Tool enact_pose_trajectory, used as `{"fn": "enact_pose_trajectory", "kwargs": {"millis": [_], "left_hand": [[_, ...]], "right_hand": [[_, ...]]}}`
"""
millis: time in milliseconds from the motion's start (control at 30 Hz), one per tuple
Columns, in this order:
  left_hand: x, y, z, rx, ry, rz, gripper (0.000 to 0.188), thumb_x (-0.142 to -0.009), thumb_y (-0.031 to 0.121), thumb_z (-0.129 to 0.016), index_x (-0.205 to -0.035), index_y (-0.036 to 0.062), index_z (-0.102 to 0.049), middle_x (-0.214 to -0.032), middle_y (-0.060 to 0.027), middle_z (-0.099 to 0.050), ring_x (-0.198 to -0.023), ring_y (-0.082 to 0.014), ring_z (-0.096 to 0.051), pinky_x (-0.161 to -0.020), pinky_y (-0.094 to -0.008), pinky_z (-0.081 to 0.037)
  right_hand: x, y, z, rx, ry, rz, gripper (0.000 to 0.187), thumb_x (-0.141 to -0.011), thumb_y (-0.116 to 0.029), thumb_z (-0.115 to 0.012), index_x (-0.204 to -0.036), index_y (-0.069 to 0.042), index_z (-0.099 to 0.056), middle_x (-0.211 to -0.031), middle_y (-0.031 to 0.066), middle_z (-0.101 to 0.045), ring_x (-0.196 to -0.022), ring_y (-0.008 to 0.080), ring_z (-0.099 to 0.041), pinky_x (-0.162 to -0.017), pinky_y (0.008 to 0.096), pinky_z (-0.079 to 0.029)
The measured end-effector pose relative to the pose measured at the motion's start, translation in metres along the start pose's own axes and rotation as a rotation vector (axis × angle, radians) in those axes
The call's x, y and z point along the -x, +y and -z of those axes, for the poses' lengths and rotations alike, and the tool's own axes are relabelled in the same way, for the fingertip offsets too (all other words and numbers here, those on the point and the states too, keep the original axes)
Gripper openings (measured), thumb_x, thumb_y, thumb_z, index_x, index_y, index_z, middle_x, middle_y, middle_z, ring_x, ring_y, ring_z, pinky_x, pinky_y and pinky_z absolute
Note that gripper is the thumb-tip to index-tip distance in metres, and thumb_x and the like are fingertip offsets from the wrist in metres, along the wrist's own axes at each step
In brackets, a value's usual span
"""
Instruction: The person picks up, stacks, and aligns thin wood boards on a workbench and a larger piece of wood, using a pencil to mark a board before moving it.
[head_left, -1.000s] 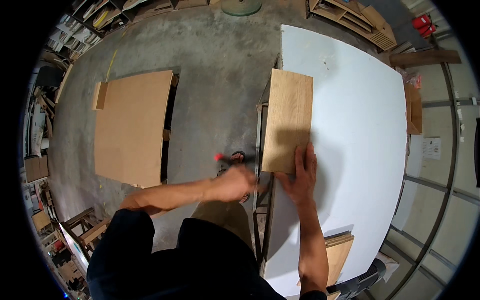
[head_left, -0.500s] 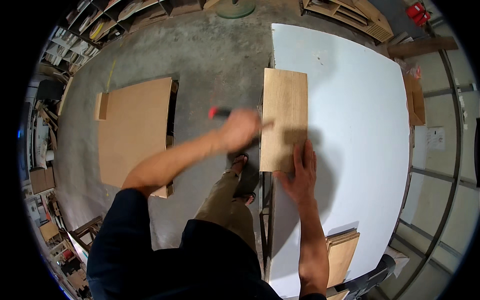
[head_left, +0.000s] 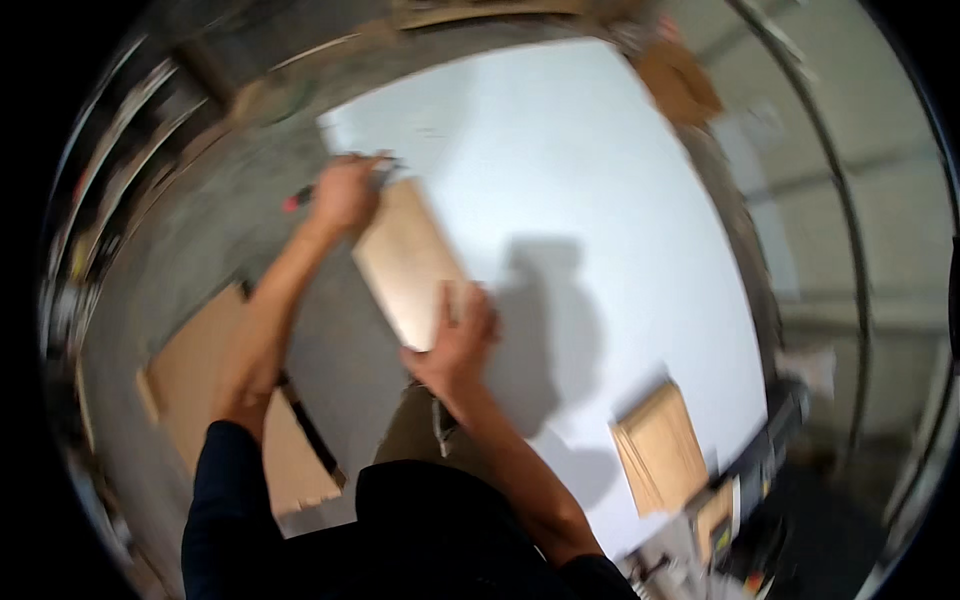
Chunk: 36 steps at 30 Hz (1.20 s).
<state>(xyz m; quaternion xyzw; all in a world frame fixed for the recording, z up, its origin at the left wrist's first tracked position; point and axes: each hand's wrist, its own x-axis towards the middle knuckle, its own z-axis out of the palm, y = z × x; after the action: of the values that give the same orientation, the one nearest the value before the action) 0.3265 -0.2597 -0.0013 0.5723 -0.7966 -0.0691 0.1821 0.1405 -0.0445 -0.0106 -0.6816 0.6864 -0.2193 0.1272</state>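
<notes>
Just beyond the right hand [head_left: 462,340], which clasps its near end, apparently to steady it, lies the light wooden board [head_left: 408,258]; at its far end the left hand [head_left: 348,195] is closed round a red-ended hand tool [head_left: 303,196]. Half a second ago, left hand was beside the board's middle.

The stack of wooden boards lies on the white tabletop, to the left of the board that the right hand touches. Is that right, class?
No, wrong side: in the head view the stack of wooden boards lies on the white tabletop, to the right of the board that the right hand touches.
</notes>
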Motion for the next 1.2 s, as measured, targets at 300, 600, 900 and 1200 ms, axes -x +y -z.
{"fn": "enact_pose_trajectory", "kwargs": {"millis": [300, 600, 900, 1200], "left_hand": [[-0.054, 0.042, -0.062, -0.088, 0.194, -0.365, 0.037, -0.088, 0.01, -0.056, -0.125, 0.0051, -0.058, -0.111, -0.0224, -0.061, -0.105, -0.0367, -0.056, -0.091, -0.0432, -0.045], [0.089, 0.332, -0.038, 1.275, -1.112, 0.031, 0.03, -0.093, 0.015, -0.059, -0.119, 0.0016, -0.06, -0.102, -0.0029, -0.066, -0.087, -0.0096, -0.061, -0.077, -0.0252, -0.049], [0.147, 0.413, -0.071, 0.981, -0.954, -0.129, 0.036, -0.089, 0.017, -0.066, -0.117, -0.0053, -0.06, -0.097, -0.0099, -0.067, -0.088, -0.0122, -0.059, -0.081, -0.0272, -0.047], [0.129, 0.466, -0.066, 0.7, -1.174, 0.207, 0.058, -0.086, 0.028, -0.069, -0.127, -0.008, -0.049, -0.118, -0.0214, -0.059, -0.111, -0.0282, -0.056, -0.097, -0.0374, -0.042]], "right_hand": [[0.075, 0.063, 0.111, 0.021, -0.127, -0.243, 0.113, -0.046, -0.033, -0.082, -0.144, -0.009, -0.031, -0.136, 0.0283, -0.029, -0.128, 0.0477, -0.026, -0.107, 0.0596, -0.019], [0.212, 0.168, 0.276, 0.192, -0.048, -0.304, 0.107, -0.051, -0.041, -0.081, -0.144, -0.01, -0.037, -0.139, 0.0284, -0.028, -0.13, 0.0447, -0.028, -0.11, 0.0593, -0.021], [0.325, 0.266, 0.262, 0.184, 0.333, -0.606, 0.081, -0.071, -0.034, -0.078, -0.136, -0.002, -0.042, -0.14, 0.0236, -0.034, -0.127, 0.0382, -0.036, -0.108, 0.0428, -0.032], [0.323, 0.307, 0.238, -0.487, 0.61, -1.242, 0.062, -0.087, -0.056, -0.056, -0.093, 0.005, -0.062, -0.086, 0.025, -0.066, -0.089, 0.0424, -0.062, -0.078, 0.0435, -0.049]]}}
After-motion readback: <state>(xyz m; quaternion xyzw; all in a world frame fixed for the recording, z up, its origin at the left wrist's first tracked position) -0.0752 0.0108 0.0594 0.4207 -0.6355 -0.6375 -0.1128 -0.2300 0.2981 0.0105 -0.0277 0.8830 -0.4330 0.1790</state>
